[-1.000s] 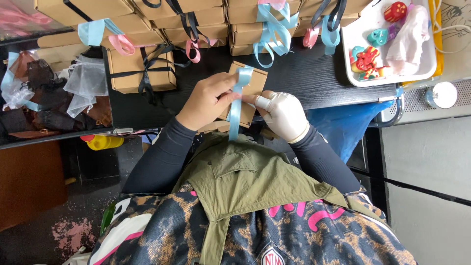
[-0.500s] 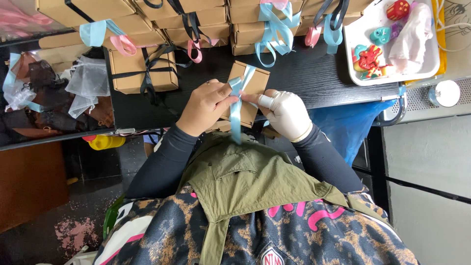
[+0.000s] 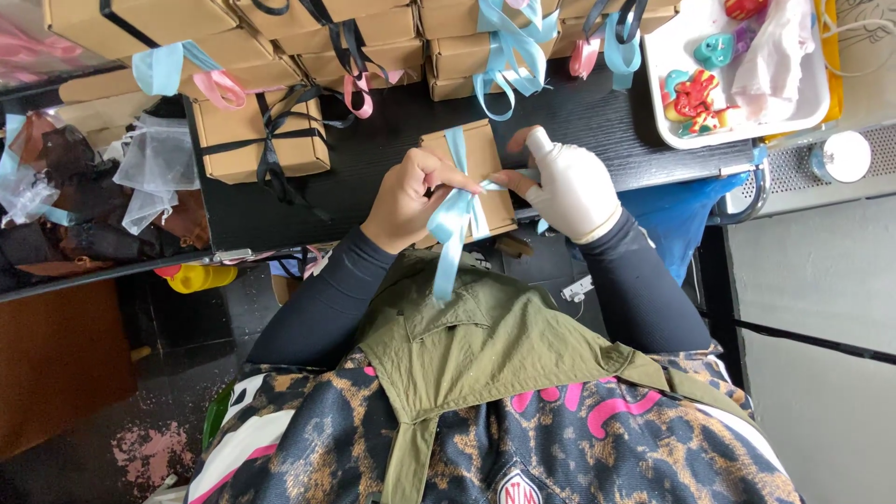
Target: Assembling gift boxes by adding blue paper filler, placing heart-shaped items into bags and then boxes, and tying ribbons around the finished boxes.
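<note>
A small brown box (image 3: 478,177) sits at the near edge of a black surface (image 3: 373,154), as the left hand (image 3: 411,196) and gloved right hand (image 3: 565,191) each pinch a light blue ribbon (image 3: 453,219) wrapped around it. Ribbon-tied boxes (image 3: 257,135) are stacked behind.

One head camera — looking steeply down.
It looks close over the person's chest, with the black desk (image 3: 392,159) across the frame's upper part — no second view.
</note>
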